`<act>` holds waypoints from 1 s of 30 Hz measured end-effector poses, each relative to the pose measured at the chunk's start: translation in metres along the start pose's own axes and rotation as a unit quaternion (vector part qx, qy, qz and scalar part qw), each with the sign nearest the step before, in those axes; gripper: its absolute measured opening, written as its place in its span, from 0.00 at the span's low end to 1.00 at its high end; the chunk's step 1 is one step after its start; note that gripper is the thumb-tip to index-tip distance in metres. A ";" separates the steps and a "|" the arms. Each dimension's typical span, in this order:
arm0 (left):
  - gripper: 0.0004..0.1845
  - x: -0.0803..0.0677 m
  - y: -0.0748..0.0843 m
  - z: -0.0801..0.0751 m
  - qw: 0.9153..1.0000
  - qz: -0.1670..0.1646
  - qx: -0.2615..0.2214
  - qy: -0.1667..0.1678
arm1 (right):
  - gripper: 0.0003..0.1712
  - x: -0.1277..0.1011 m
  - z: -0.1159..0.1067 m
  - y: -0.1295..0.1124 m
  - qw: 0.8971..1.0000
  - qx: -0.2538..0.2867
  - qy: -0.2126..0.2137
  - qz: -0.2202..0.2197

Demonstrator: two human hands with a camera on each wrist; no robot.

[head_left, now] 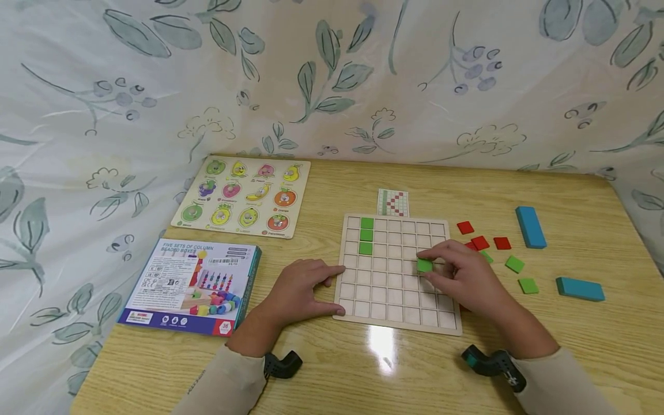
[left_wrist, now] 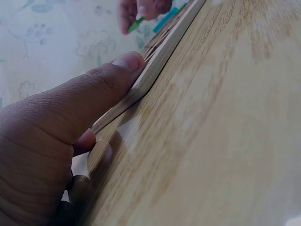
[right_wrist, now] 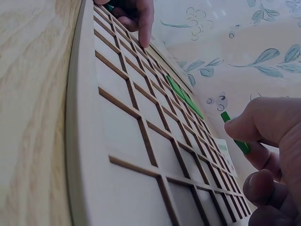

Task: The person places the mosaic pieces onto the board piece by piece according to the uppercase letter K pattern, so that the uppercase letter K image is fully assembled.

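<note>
Three green tiles (head_left: 366,236) sit in the grid board (head_left: 358,311). The right hand (head_left: 461,276) pinches a fourth tile (head_left: 424,265). The flat left hand (head_left: 301,285) steadies the board's left edge. Most squares are bare.

Left hand (head_left: 302,286) low and flat, palm down, fingers straight and spread a little toward the right, thumb (left_wrist: 106,77) stretched along the near side. Right hand (head_left: 463,275) just to the right, knuckles up, fingers curled leftward, thumb and forefinger pinched together at their tips. Both forearms in pale long sleeves, each wrist strapped with a dark camera mount.
</note>
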State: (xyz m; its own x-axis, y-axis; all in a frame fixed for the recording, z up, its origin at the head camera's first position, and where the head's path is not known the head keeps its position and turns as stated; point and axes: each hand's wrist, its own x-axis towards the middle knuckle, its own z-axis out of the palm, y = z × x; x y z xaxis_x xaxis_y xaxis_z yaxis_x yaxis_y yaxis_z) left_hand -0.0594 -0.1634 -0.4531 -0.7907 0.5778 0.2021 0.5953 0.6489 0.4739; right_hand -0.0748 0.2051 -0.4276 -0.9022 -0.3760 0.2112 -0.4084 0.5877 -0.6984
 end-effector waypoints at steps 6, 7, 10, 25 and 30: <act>0.40 0.000 0.000 0.001 1.000 0.003 0.004 0.002 | 0.23 0.002 0.004 -0.002 1.000 -0.001 -0.010 0.003; 0.40 0.000 0.000 0.001 1.000 0.003 0.004 0.002 | 0.23 0.002 0.004 -0.003 1.000 -0.001 -0.011 0.003; 0.40 0.000 -0.001 0.001 1.000 0.004 0.003 0.002 | 0.23 0.004 0.005 -0.004 1.000 0.000 -0.016 0.003; 0.40 0.000 -0.001 0.000 1.000 -0.005 0.006 -0.006 | 0.22 0.015 0.014 -0.008 1.000 0.003 -0.025 -0.006; 0.40 0.000 -0.001 0.002 1.000 0.001 0.006 0.003 | 0.22 0.017 0.017 -0.008 0.999 0.005 -0.033 0.000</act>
State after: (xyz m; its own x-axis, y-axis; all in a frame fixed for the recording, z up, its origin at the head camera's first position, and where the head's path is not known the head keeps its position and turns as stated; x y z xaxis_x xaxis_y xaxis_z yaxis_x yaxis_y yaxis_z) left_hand -0.0596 -0.1635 -0.4550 -0.7902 0.5767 0.2074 0.5986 0.6538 0.4628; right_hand -0.0849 0.1816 -0.4301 -0.8911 -0.4226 0.1656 -0.4065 0.5807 -0.7054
